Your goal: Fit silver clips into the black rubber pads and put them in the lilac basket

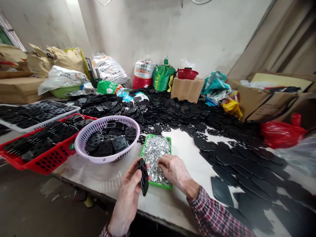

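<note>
My left hand [128,194] grips a flat black plastic plate [143,176] edge-on, just in front of a green tray [169,142]. That tray is full of small shiny metal pins [154,151]. My right hand [174,169] rests palm down on the pins at the tray's near end, its fingers curled into them; what they hold is hidden. A lilac basket [98,126] with several black plates stands just left of the tray.
Black plates [172,112] lie heaped across the white table [187,154] and down its right side. Red crate [46,161] and white crate [32,126] of plates sit at left. Cardboard boxes [261,98], sacks and bags line the wall.
</note>
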`<control>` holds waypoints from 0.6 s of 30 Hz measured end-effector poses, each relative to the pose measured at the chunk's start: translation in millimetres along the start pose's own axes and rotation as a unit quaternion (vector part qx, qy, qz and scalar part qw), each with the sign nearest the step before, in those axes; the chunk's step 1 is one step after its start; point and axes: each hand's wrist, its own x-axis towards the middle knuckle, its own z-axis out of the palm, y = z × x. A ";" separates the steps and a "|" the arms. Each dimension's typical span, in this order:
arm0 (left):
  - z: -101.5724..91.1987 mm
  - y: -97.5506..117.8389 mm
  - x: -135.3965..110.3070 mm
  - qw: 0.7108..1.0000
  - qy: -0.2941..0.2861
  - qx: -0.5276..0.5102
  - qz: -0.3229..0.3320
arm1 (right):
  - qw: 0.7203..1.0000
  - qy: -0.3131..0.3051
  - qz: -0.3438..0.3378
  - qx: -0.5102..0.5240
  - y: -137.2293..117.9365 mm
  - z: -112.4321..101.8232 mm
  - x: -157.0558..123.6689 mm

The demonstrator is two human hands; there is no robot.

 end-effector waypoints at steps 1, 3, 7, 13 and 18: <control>1.0 -1.2 -0.1 1.000 -0.002 0.009 -0.004 | 1.000 0.005 0.001 0.002 1.9 0.2 -0.4; 3.2 -2.6 -0.2 1.000 0.003 0.026 -0.007 | 1.000 0.014 0.003 -0.002 4.8 1.6 -0.8; 6.3 -2.0 -1.0 0.998 0.013 0.060 0.009 | 0.985 0.060 0.015 0.163 5.6 0.6 -2.6; 16.3 -6.9 -5.7 0.994 -0.002 0.106 0.019 | 0.788 0.094 0.025 0.608 -11.7 -20.9 -12.0; 26.1 -8.5 -9.3 0.983 0.026 0.175 0.043 | 0.761 0.103 0.024 0.640 -23.8 -30.3 -19.1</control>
